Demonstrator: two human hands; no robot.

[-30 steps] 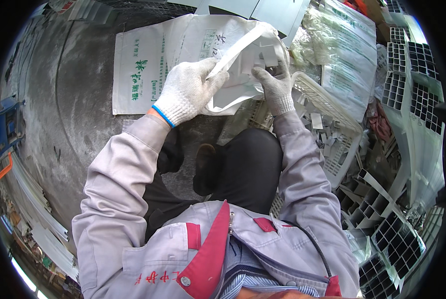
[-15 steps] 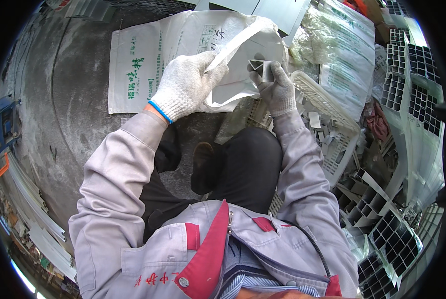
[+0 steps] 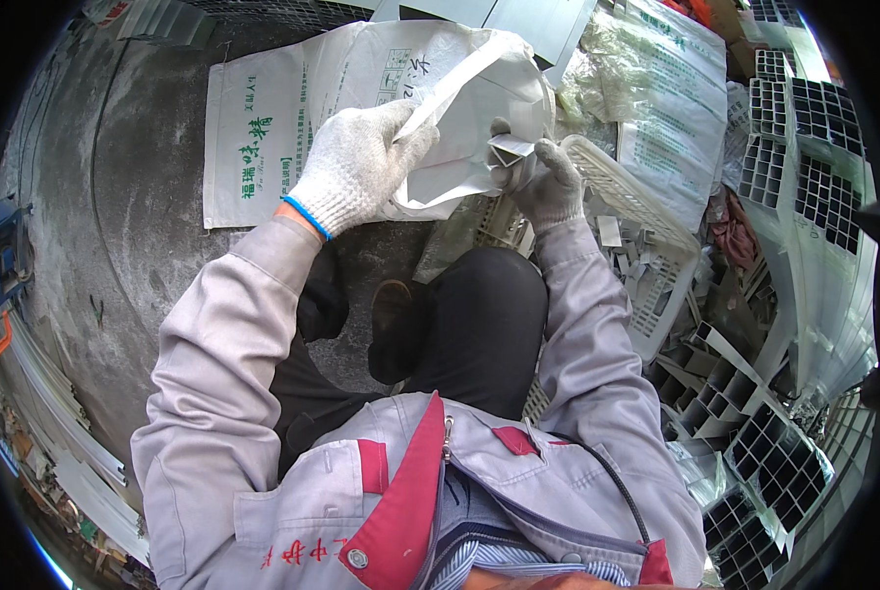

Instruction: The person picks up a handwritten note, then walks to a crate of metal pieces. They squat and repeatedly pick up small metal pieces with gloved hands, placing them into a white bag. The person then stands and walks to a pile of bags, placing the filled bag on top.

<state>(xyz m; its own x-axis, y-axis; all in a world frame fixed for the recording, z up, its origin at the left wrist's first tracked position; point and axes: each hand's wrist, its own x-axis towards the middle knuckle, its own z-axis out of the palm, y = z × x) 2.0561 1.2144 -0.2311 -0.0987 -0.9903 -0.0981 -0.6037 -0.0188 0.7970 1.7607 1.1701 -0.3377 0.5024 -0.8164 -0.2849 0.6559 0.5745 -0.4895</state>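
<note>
One sack (image 3: 356, 84), its edge clamped in the left hand (image 3: 356, 157), while the right hand (image 3: 550, 189) pinches one metal piece (image 3: 511, 149), seemingly just one, at its fingertips by the sack's open mouth, one basket (image 3: 656, 320) near that wrist

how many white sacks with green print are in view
2. One sack is held by the left hand, its mouth open; the other sack lies at upper right, beyond the white basket. Others could be hidden beneath.
</note>
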